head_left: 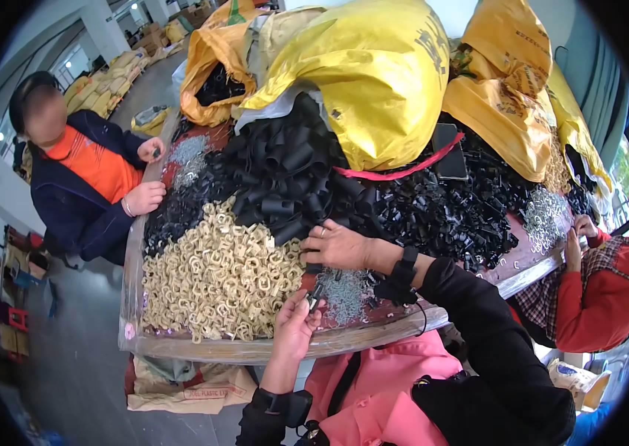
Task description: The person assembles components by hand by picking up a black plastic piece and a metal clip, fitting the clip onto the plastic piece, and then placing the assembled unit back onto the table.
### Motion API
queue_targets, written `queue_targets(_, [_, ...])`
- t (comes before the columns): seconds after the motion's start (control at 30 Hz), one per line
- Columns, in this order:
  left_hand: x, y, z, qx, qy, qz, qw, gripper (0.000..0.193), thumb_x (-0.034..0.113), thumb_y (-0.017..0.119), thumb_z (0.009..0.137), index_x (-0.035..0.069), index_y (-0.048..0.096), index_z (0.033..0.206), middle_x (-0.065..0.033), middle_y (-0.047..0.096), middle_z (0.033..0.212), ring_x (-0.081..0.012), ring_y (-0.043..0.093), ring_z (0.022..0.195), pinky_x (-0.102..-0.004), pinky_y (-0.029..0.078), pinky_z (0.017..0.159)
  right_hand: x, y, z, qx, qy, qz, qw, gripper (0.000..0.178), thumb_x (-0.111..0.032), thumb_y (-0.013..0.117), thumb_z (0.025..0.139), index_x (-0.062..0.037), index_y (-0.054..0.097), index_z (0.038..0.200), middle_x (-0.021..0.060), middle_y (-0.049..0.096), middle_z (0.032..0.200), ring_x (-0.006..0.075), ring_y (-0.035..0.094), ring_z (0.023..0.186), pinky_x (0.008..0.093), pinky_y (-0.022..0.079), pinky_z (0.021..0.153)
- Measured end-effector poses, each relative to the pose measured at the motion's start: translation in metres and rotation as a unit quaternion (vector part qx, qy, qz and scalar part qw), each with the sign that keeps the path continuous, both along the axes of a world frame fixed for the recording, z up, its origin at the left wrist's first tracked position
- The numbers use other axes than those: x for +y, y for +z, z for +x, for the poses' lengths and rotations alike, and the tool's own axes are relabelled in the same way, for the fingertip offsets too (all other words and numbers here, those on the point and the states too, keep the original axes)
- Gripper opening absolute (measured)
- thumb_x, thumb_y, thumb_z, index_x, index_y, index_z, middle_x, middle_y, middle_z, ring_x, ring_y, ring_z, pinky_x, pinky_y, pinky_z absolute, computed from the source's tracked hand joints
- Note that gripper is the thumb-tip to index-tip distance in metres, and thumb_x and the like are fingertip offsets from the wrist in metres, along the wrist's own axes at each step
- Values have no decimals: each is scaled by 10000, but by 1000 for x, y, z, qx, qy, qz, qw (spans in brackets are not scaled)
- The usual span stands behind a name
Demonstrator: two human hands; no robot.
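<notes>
My left hand is closed at the table's near edge, pinching a small black clip-like part with a shiny metal bit. To its upper right, my right hand lies palm down with bent fingers somewhat apart. Its fingertips reach the border between the black curved plastic pieces and the beige ring-shaped parts. Whatever is under that palm is hidden. Small silvery metal pieces lie in a heap just right of my left hand.
Yellow sacks and an orange sack stand at the back of the table. Small black parts spread to the right. One person works at the left, another at the right. The table's wooden rim runs before me.
</notes>
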State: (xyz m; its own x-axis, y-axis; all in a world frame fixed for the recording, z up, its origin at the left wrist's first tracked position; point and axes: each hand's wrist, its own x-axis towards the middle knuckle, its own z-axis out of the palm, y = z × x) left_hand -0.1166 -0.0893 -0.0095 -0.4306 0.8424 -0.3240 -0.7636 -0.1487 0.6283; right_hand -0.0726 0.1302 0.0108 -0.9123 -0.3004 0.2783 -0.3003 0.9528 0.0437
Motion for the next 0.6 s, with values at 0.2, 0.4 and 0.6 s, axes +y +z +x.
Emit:
queue_targets(0.2, [1,7,-2,0,12,7,1000,272,116,493,862,50,439,1121,-167,589,930,-124,556,675,-225,472,613,4,4,0,52,-12,19,998,351,-215,640,613,-120,521,929,41,497,1001,220,457,973,374,331,816])
queue_targets(0.4, [3,25,9,17,4,11,1000,274,126,501,860,36,443,1112,-168,590,925,-120,556,661,-219,470,607,3,35,40,1,-90,-117,989,438,-224,698,534,-77,522,907,65,508,949,245,488,895,354,375,775])
queue_targets(0.6, [18,39,35,60,-96,8,994,260,137,505,857,14,468,1083,-159,589,920,-125,558,666,-220,469,585,-12,53,113,9,-70,-180,981,436,-246,715,537,-65,542,894,86,510,854,253,504,782,334,419,688])
